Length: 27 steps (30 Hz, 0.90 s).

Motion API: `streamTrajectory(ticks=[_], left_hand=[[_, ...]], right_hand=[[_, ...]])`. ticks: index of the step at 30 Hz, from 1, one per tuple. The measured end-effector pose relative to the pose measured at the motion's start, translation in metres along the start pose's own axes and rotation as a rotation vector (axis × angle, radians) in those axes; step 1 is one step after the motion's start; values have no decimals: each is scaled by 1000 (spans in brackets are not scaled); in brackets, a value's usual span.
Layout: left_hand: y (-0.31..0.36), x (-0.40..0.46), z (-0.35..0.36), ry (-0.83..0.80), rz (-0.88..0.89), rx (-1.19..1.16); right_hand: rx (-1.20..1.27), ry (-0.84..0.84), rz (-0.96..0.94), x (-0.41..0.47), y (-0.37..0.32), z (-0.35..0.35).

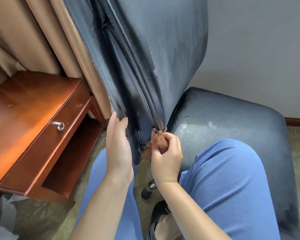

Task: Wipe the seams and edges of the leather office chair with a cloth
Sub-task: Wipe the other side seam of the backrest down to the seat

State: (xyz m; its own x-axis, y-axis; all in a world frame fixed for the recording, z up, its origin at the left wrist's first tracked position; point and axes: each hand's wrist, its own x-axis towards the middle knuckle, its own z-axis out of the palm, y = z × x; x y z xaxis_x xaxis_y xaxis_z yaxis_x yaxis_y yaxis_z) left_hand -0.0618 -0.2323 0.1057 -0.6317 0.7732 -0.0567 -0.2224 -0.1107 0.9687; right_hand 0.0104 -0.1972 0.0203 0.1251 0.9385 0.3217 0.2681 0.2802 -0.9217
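Observation:
The dark leather office chair fills the middle of the view: its backrest (163,49) rises at centre and its worn seat (232,125) lies to the right. A piped seam (142,87) runs down the backrest's side edge. My left hand (119,146) holds the lower left edge of the backrest, thumb in front and fingers behind. My right hand (166,155) pinches a bunched brown cloth (158,142) and presses it against the bottom end of the seam, where backrest meets seat.
A reddish wooden desk (24,115) with a ring-pull drawer (61,126) stands close on the left, beige curtains (33,37) behind it. My blue-trousered knee (232,179) rests on the seat. A chair castor (148,188) and my black shoe (158,217) are on the carpet below.

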Motion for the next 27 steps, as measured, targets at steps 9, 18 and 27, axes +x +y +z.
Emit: streamTrajectory(ticks=[9, 18, 27], left_hand=[[2, 0, 3, 37, -27, -33], [-8, 6, -5, 78, -78, 26], [-9, 10, -8, 136, -99, -16]], right_hand=[[52, 101, -96, 16, -28, -5], [256, -5, 493, -2, -3, 13], [319, 44, 440, 5, -14, 4]])
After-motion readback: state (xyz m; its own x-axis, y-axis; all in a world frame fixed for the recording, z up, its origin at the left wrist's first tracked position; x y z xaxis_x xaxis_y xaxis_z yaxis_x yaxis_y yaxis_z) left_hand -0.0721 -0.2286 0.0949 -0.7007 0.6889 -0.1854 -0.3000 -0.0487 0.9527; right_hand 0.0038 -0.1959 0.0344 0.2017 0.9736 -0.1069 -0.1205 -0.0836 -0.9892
